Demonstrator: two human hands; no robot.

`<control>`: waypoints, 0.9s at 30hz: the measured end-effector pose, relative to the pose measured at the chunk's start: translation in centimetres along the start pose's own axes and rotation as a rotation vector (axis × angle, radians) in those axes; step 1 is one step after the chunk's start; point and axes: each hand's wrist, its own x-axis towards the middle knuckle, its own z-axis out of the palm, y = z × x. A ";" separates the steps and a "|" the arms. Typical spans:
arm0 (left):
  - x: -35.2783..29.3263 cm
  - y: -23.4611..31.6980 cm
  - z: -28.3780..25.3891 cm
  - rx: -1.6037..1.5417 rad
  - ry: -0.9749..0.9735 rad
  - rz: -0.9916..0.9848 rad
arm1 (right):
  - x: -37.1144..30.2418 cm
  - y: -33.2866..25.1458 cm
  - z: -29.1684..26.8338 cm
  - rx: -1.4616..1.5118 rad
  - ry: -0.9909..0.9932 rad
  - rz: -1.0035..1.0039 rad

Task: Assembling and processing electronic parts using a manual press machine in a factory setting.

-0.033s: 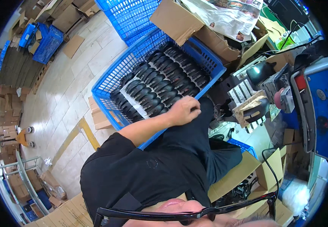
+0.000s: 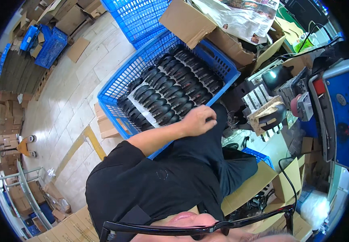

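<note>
My left hand (image 2: 198, 122) rests over my dark trouser leg (image 2: 196, 145), beside the near right edge of a blue plastic crate (image 2: 110, 90). Its fingers are loosely curled in, and nothing shows between them. Rows of glossy black curved parts (image 2: 164, 88) lie packed in the crate, with white sheets (image 2: 141, 105) between some rows. To the right of the hand, a metal fixture (image 2: 259, 101) carries a black rounded piece (image 2: 274, 117) beside a tan, worn-looking block. My right hand is outside the picture.
A blue machine housing (image 2: 342, 109) with red lights stands at the right. An open cardboard box (image 2: 230, 50) with printed paper on it sits behind the crate. Another open carton (image 2: 249, 189) is by my right side, under a black cable (image 2: 289, 177). A pallet jack (image 2: 23, 147) stands far left.
My left hand has shifted slightly to the right and down over my leg, its fingers still curled. The crate and its parts have stayed put.
</note>
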 end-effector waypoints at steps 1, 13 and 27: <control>0.1 0.9 0.7 -0.062 -0.054 0.008 | -2.8 -3.9 3.3 -0.004 0.010 -0.004; -0.3 10.5 3.3 -0.205 -0.784 0.350 | -15.3 -12.4 28.9 0.117 -1.168 0.055; 0.9 10.2 3.2 -0.538 -0.354 -0.233 | -18.6 -15.6 36.1 0.514 -0.925 0.104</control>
